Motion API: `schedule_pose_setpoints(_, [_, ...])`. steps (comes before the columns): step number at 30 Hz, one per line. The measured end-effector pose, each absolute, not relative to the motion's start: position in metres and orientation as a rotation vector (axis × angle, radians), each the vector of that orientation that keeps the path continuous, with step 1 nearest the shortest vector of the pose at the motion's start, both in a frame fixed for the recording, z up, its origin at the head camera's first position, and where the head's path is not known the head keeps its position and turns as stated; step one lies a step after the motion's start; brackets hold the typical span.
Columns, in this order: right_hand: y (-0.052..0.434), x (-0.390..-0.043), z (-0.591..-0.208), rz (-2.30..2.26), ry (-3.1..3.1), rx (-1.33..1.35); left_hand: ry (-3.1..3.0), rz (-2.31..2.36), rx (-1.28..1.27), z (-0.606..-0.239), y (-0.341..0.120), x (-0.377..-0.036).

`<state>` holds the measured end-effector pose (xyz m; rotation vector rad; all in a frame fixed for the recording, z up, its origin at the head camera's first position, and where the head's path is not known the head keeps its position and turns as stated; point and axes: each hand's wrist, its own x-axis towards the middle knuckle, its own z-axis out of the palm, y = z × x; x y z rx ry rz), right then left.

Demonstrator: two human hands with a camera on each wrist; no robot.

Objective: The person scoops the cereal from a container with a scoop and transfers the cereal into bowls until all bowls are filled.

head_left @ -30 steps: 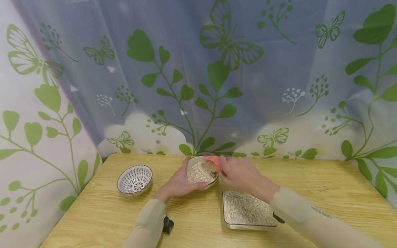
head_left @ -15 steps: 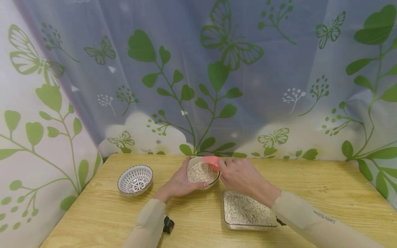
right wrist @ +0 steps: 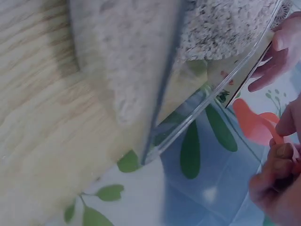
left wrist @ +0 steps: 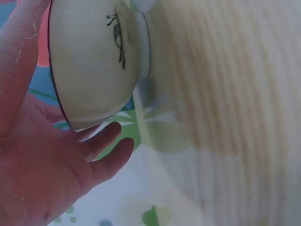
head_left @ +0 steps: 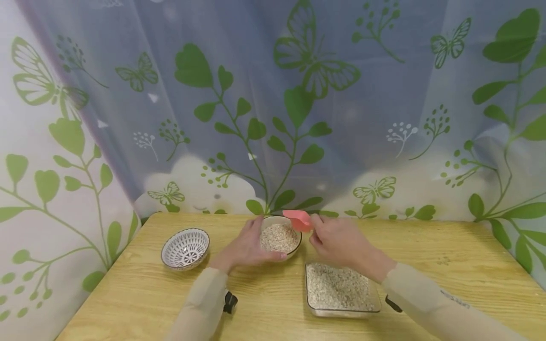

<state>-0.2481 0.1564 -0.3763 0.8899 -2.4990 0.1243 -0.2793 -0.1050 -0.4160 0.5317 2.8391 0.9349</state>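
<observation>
Behind the wooden desk (head_left: 264, 303) a butterfly-print curtain (head_left: 354, 132) is hanging, and near the far edge I am holding a bowl of flakes (left wrist: 89, 61) with the left hand (head_left: 247, 245). With the right hand (head_left: 343, 242) I am pinching a pink scoop (head_left: 301, 220) just by that bowl's right rim, while a flake-filled tray (head_left: 341, 313) is sitting nearer the front edge and a patterned bowl (head_left: 185, 248) toward the left edge.

Light soft, diffuse; left-wrist view: table (left wrist: 230, 94) beside left hand (left wrist: 42, 160) blurred; right-wrist view dimmer, bluish.

Pink scoop (head_left: 299, 219) in right hand (head_left: 343, 240), flake-filled bowl (head_left: 272, 221)
</observation>
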Motion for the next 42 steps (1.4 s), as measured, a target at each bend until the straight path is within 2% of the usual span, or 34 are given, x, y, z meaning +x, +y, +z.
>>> schedule_pose_setpoints(12, [0.185,-0.248,-0.365,1.490,-2.886,0.293,2.830,0.587,0.688,-0.389,-0.087,-0.291])
schedule_pose_setpoints(18, [0.221,-0.236,-0.361,1.932,-2.862,0.245,2.789,0.461,0.676,-0.379,-0.075,-0.294])
schedule_pose_setpoints(23, [0.255,-0.223,-0.365,2.078,-2.894,0.313,2.741,0.316,0.609,-0.365,-0.064,-0.294])
schedule_pose_setpoints(30, [0.296,-0.200,-0.377,2.261,-2.971,0.558,2.694,0.222,0.488,-0.353,-0.053,-0.290])
schedule_pose_setpoints(42, [0.310,-0.181,-0.394,2.161,-3.031,0.610,2.733,0.200,0.516,-0.362,-0.056,-0.292])
